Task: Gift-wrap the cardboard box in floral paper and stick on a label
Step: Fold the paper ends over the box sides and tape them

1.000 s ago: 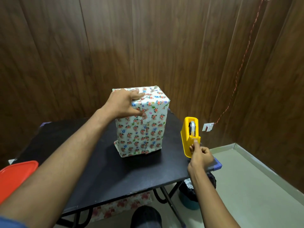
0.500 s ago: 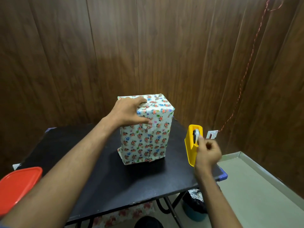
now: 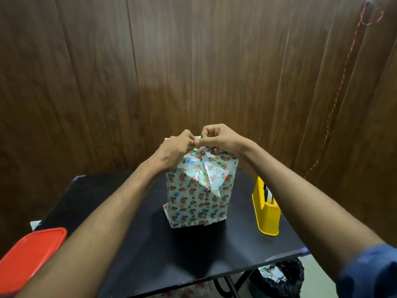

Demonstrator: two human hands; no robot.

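Wrapped box point(image 3: 198, 196) stands upright mid-table on the black table point(image 3: 150, 250), tall side facing the camera. Both hands meet at its top edge: left hand point(image 3: 174, 151) with fingers curled onto the folded paper, right hand point(image 3: 217, 139) clenched, thumb and fingertips pinching at the same spot; whether tape sits between them cannot be made out. Yellow tape dispenser point(image 3: 266, 209) stands just right of the box, apart from it, partly crossed by the right forearm. Red lid point(image 3: 28, 254) lies at the table's left near corner, cut off by the frame. Black-lined bin point(image 3: 279, 278) sits below the table's right edge. Floral paper covers the box: small red, blue and green flowers on white, a glossy triangular flap folded down the front, a vertical seam below it. Box top is hidden behind the hands. Wood-panel wall point(image 3: 193, 61) behind; red cord point(image 3: 343, 78) hangs at right.
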